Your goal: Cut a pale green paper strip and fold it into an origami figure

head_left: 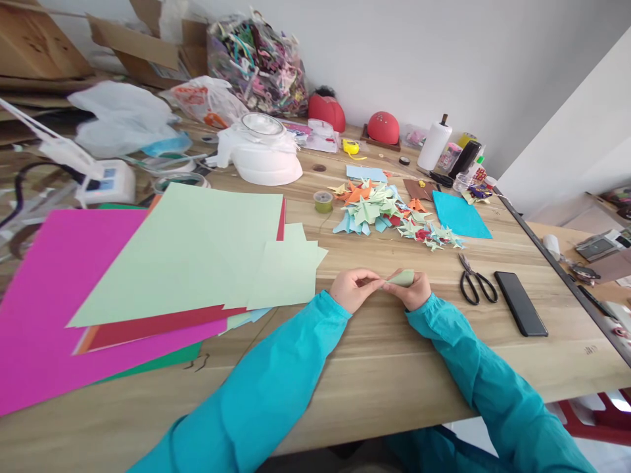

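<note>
Nearer than the heap of folded paper shapes (369,209) on the bench (384,368), the left hand (352,290) and right hand (417,291) both pinch a small green paper (401,278) by the fingertips, where a slip could skew its fold or crumple it. Right of the heap, a phone (521,303) and scissors (472,272) could get knocked by an outward swing, while the loose sheets (197,256) on its left, just beside the left cuff (334,314), might drag. The heap itself blocks any forward reach, with a spool (323,202) at its left edge.
</note>
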Motion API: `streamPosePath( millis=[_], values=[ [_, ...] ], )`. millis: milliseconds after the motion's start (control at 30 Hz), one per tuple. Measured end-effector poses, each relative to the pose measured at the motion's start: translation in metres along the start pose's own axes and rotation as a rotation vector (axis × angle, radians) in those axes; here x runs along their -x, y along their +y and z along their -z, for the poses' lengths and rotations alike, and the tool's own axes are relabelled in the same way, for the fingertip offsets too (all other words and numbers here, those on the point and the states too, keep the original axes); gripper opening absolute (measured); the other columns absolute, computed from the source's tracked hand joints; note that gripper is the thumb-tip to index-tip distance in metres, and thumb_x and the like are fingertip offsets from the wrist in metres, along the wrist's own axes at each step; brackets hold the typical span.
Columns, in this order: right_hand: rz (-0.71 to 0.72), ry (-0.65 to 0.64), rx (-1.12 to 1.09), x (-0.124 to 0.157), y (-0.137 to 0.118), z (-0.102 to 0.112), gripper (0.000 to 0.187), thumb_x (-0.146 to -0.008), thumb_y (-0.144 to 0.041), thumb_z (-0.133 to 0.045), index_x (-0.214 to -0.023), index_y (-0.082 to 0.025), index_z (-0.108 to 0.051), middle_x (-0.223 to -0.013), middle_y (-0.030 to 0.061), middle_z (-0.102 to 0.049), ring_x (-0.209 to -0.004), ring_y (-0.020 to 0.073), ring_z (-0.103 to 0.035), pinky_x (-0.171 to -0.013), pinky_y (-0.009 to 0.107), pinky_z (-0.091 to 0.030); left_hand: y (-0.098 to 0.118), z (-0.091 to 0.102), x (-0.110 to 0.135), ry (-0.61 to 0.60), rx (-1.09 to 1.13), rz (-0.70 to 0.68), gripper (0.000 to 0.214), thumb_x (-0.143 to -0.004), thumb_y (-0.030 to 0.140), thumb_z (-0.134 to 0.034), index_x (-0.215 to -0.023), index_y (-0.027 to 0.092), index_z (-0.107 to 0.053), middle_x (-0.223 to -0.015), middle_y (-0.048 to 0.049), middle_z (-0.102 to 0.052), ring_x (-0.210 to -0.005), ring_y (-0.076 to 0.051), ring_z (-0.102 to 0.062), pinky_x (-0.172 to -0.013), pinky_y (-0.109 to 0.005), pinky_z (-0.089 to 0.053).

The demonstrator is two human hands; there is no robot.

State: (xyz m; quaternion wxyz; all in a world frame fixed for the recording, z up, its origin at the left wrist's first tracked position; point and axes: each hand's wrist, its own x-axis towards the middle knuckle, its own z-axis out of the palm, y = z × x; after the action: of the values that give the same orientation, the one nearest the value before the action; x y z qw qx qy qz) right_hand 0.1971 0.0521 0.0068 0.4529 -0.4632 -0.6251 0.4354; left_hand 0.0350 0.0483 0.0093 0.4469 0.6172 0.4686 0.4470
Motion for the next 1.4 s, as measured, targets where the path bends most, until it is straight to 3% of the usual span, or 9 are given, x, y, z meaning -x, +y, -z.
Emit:
streamPosePath(
  millis=[267,533,933,1167,1400],
  values=[
    [-0.038,-0.037,-0.038,0.0,-0.001,0.001,0.025,-0.055,-0.036,-0.076,-0.062,-0.015,-0.066,-0.058,0.0021,-0.063,-0.051,0.0133,-0.053,-0.049,0.026,-0.043,0.006,0.001,0.003,0.017,-0.066,-0.216,0.015,-0.075,0.027,-0.057,-0.068,0.017,-0.065,-0.072,-0.0049,-0.064,-0.067,-0.015,-0.058,-0.062,-0.025,-0.046],
    [0.052,-0.058,-0.061,0.001,-0.002,0.001,0.017,-0.061,-0.032,-0.073,-0.063,-0.016,-0.067,-0.063,0.0034,-0.064,-0.057,0.0138,-0.056,-0.053,0.025,-0.044,0.007,-0.001,0.004,0.055,-0.014,-0.22,0.014,-0.064,0.03,-0.069,-0.062,0.016,-0.065,-0.066,-0.0037,-0.064,-0.063,-0.014,-0.057,-0.058,-0.024,-0.046],
    [0.115,-0.081,-0.072,0.001,-0.001,0.0,0.015,-0.062,-0.03,-0.073,-0.061,-0.016,-0.067,-0.058,0.0019,-0.061,-0.053,0.0119,-0.053,-0.05,0.024,-0.042,0.006,0.002,0.005,0.018,-0.107,-0.312,0.014,-0.075,0.022,-0.059,-0.064,0.015,-0.064,-0.062,-0.0031,-0.061,-0.059,-0.013,-0.055,-0.055,-0.023,-0.043],
    [0.136,-0.06,-0.111,-0.002,0.001,0.002,0.014,-0.063,-0.029,-0.072,-0.06,-0.016,-0.067,-0.059,0.002,-0.062,-0.056,0.0125,-0.055,-0.053,0.025,-0.044,0.004,0.0,0.004,0.066,-0.101,-0.321,0.01,-0.064,0.022,-0.069,-0.066,0.014,-0.063,-0.067,-0.0036,-0.062,-0.062,-0.013,-0.057,-0.058,-0.023,-0.046],
    [0.101,-0.084,-0.154,-0.002,0.004,0.002,0.013,-0.061,-0.028,-0.074,-0.06,-0.017,-0.068,-0.058,0.0018,-0.062,-0.055,0.0125,-0.055,-0.052,0.025,-0.043,-0.002,0.001,0.002,0.019,-0.113,-0.379,0.009,-0.071,0.017,-0.063,-0.062,0.015,-0.064,-0.06,-0.0019,-0.058,-0.057,-0.011,-0.053,-0.054,-0.022,-0.042]
  ],
)
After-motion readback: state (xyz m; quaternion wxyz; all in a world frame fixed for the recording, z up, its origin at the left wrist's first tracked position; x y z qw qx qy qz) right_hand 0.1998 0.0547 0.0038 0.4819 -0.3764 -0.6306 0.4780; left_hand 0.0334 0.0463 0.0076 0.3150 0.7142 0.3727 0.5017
